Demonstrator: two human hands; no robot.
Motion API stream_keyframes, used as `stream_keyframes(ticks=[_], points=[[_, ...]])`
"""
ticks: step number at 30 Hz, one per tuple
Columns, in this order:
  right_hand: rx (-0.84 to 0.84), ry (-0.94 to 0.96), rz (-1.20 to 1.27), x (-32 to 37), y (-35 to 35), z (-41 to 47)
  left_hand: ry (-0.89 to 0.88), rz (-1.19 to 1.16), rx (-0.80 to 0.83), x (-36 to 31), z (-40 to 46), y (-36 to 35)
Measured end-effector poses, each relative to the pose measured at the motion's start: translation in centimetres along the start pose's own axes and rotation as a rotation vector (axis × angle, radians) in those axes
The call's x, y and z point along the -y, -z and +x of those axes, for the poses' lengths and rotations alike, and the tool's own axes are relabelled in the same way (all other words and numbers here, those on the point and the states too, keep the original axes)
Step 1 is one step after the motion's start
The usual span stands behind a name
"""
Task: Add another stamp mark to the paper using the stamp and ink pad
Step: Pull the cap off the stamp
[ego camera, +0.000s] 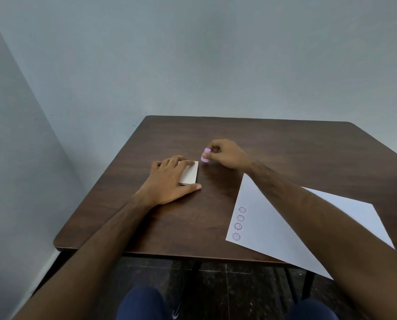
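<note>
A small pink stamp (205, 155) stands on the dark wooden table (273, 144), and my right hand (227, 153) pinches it between thumb and fingers. Just left of it lies a flat white ink pad case (190, 173), lid shut. My left hand (170, 181) rests on top of it, fingers spread over its left part and thumb along its near edge. A white sheet of paper (262, 218) lies at the near right, partly under my right forearm. Several purple round stamp marks (239, 222) run in a column along its left edge.
The table stands in a corner against grey walls (193, 54). The paper's near corner hangs over the table's front edge. My knees in dark blue trousers (142, 303) show below the table over a dark tiled floor.
</note>
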State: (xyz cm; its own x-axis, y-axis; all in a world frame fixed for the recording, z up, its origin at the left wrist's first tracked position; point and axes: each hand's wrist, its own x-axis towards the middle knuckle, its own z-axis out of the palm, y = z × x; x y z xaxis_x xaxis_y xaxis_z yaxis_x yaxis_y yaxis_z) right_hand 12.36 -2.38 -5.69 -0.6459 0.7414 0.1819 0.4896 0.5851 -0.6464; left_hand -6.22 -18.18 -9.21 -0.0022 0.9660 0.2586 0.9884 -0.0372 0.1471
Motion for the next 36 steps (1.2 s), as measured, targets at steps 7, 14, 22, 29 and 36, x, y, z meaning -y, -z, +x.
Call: stream_keyframes(ticks=[7, 14, 22, 29, 36], points=[[0.039, -0.173, 0.993, -2.0, 2.1, -3.7, 0.008, -0.116, -0.073, -1.0, 1.0, 0.7], [-0.006, -0.103, 1.163, -3.3, 1.9, -4.3, -0.091, -0.481, -0.259, -6.7, 5.7, 1.8], [0.015, -0.060, 1.162, -3.7, 1.7, -4.4, -0.114, -0.661, -0.422, -7.6, 6.8, 0.4], [0.004, -0.042, 1.187, -3.5, 1.6, -4.5, -0.021, -0.792, -0.430, -7.7, 7.1, -0.1], [-0.114, -0.103, 1.358, -3.7, 2.2, -4.5, 0.065, -0.918, -0.468, -6.6, 7.4, 0.0]])
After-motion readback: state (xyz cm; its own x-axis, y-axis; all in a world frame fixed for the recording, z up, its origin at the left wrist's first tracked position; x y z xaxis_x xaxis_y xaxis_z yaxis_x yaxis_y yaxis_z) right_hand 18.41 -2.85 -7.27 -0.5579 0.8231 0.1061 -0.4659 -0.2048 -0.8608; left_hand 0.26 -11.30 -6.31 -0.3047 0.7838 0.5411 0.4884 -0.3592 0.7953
